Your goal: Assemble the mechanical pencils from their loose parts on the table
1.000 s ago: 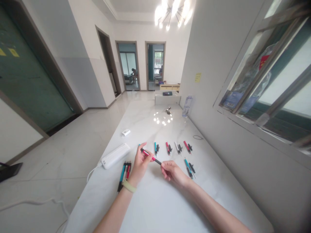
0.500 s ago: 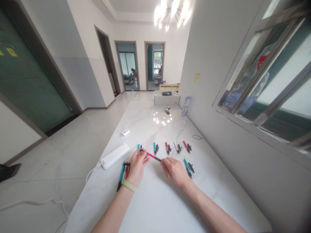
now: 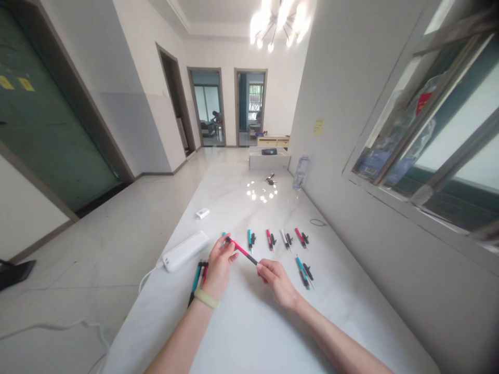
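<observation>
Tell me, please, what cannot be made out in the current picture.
In the head view:
- The far end of the red-and-black pen: hidden by the right hand.
- Most of a turquoise piece: hidden behind the left hand.
- The number of grouped pens: partly covered by the left hand and wrist.
- Writing on the yellow wall note: too small and blurred.
- A dark floor object: cut off by the left edge.

I get a bright feed: the lamp (image 3: 279, 23) at twelve o'clock burns out white, throwing glare spots (image 3: 253, 197) on the table (image 3: 249, 332). A soft shadow lies below the right hand (image 3: 277, 281). Toward two o'clock, I see the window (image 3: 440, 109) stretched and blurry.
</observation>
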Tool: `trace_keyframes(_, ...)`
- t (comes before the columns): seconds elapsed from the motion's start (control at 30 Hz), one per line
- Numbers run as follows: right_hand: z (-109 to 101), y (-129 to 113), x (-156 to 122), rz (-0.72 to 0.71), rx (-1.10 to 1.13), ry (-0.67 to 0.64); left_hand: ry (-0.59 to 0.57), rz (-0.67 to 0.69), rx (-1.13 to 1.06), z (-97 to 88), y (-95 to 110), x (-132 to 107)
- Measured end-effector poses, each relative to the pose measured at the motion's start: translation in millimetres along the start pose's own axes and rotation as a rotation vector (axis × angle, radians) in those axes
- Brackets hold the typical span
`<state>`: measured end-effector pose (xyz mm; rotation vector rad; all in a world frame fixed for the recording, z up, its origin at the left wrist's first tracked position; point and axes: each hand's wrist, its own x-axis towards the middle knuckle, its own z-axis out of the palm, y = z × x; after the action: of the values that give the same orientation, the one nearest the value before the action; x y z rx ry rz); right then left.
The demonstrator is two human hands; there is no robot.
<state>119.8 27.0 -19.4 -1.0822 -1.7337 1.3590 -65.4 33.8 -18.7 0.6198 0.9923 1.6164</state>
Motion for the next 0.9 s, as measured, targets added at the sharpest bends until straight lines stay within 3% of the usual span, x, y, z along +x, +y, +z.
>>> trace_keyframes(0.1,0.6,2.0,3.3,0.090,0.270,-0.051,-0.022,0.013,-0.017,2.6,3.3,-1.3)
trace_keyframes(0.2,1.0,1.5,4.5,0.140,0.365,-0.079,-0.032,0.011,-0.026,4.0,3.8,-1.5)
trace_keyframes(0.6,2.5,7.7,1.6,0.045,0.106,-0.143,-0.076,0.028,0.056,7.2,0.0,-3.5)
trace_keyframes(0.9,1.7,3.4,-0.3,0.000,0.014,-0.188,-0.200,0.019,0.133,12.9,-3.6,-9.8)
